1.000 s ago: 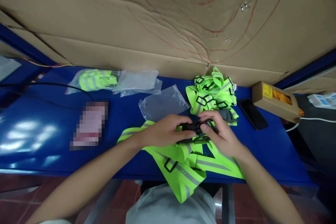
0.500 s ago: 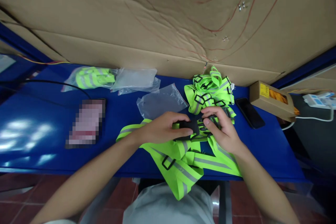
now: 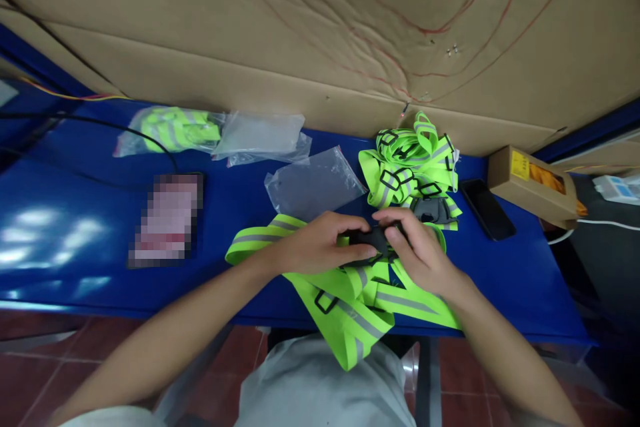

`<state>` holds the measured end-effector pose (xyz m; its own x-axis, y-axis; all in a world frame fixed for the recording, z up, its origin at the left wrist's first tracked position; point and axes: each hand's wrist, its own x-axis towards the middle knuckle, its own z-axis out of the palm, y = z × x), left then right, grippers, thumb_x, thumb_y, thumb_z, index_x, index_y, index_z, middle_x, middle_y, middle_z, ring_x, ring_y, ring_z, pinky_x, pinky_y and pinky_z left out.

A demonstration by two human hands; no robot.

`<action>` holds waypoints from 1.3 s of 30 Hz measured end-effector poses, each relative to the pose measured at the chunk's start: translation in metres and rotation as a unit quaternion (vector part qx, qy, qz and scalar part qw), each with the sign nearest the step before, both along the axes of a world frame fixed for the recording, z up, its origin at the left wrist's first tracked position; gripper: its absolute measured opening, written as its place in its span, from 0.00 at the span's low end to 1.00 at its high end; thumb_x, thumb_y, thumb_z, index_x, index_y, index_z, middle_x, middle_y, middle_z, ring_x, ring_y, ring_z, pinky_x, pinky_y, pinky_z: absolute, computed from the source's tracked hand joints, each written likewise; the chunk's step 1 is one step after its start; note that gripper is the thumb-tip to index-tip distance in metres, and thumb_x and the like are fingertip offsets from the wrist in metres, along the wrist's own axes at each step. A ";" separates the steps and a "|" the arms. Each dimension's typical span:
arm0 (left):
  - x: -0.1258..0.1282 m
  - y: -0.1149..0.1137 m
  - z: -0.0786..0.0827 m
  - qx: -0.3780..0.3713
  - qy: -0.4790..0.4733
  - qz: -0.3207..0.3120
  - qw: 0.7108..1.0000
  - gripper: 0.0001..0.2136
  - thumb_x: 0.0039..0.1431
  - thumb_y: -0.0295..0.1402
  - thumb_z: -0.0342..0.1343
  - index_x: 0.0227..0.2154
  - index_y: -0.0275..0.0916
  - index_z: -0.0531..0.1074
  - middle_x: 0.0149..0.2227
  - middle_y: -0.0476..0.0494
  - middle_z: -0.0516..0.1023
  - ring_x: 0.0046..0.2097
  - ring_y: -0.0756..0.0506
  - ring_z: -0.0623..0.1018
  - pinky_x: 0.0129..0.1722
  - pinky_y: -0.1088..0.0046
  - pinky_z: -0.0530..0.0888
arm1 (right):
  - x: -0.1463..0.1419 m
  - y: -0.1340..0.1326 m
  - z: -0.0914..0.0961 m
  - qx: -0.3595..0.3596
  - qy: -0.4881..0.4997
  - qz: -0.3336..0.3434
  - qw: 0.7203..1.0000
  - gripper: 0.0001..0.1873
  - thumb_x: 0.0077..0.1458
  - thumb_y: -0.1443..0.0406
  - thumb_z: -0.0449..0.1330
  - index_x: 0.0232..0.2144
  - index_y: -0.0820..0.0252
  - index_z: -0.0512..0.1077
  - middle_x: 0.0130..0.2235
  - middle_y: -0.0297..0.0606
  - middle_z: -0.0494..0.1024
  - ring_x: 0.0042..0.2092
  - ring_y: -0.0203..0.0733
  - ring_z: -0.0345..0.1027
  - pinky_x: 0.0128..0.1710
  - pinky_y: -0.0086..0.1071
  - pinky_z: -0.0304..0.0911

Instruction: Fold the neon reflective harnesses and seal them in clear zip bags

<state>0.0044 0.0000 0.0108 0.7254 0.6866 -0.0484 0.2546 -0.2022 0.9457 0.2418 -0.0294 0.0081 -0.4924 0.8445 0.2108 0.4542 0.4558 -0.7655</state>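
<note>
Grip: left hand (image 3: 320,242) pinching black buckle (image 3: 369,236) | right hand (image 3: 425,252) apparently likewise, partly hidden | buckle between hands, over green strap (image 3: 345,333)

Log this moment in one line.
left hand: on buckle | right hand: on buckle | strap: under hands, hanging past table | strap pile: beyond hands

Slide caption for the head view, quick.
Left hand and right hand hold a black buckle among reflective green straps at a blue table.
</note>
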 end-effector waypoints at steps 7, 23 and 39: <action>0.002 -0.002 0.004 -0.036 -0.051 0.004 0.998 0.13 0.65 0.43 0.61 0.36 0.36 0.76 0.31 0.52 0.72 0.32 0.51 0.67 0.31 0.76 0.63 | 0.005 -0.001 0.005 -0.009 0.015 0.064 0.998 0.42 0.66 0.39 0.49 0.74 0.49 0.47 0.66 0.49 0.66 0.67 0.58 0.61 0.68 0.54 0.54; 0.016 0.004 0.016 0.033 -0.179 0.171 0.968 0.33 0.62 0.60 0.57 0.58 0.38 0.70 0.56 0.37 0.76 0.58 0.36 0.74 0.59 0.62 0.69 | 0.007 0.023 0.023 -0.335 0.336 -0.030 0.880 0.15 0.54 0.55 0.73 0.35 0.58 0.79 0.31 0.36 0.81 0.32 0.42 0.77 0.37 0.36 0.74; 0.030 -0.007 0.004 -0.286 -0.291 0.184 0.894 0.13 0.52 0.38 0.66 0.37 0.35 0.77 0.33 0.45 0.80 0.36 0.45 0.78 0.40 0.70 0.74 | 0.000 0.018 0.013 -0.465 0.406 0.012 0.787 0.13 0.51 0.59 0.73 0.37 0.58 0.78 0.36 0.37 0.77 0.32 0.38 0.71 0.35 0.36 0.71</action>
<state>0.0341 -0.0072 0.0146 0.4715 0.8681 -0.1554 -0.3655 0.3527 0.8614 0.2423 -0.0115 0.0211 -0.5327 0.8120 -0.2385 -0.3577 -0.4715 -0.8061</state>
